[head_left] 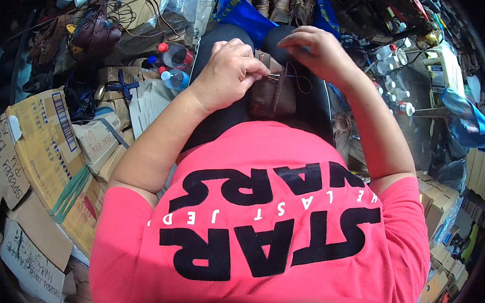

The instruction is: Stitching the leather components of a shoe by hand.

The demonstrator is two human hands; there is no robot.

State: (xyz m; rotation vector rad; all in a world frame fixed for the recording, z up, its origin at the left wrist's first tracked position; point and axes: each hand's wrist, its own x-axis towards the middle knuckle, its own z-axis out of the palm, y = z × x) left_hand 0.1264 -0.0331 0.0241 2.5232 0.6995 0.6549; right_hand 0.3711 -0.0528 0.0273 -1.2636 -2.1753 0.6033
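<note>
Stitching brown leather on the lap.

Left hand [229,73] closed on the top edge of a brown leather piece [273,95], fingertips pinched together on it beside what looks like a needle [274,75], too small to tell for sure. Right hand [314,50] raised just above and to the right, fingers drawn together on a dark thread [298,80] looping down to the leather. Leather resting upright on black trousers [228,114], between both hands, just beyond a pink shirt [271,231] with black lettering. To the left, near the left hand, two clear bottles [174,64] with red caps, flattened cardboard boxes [49,139] and a brown shoe [94,31]. At the top, a blue bag [243,10]. To the right, small white bottles [391,83] on a cluttered bench.
</note>
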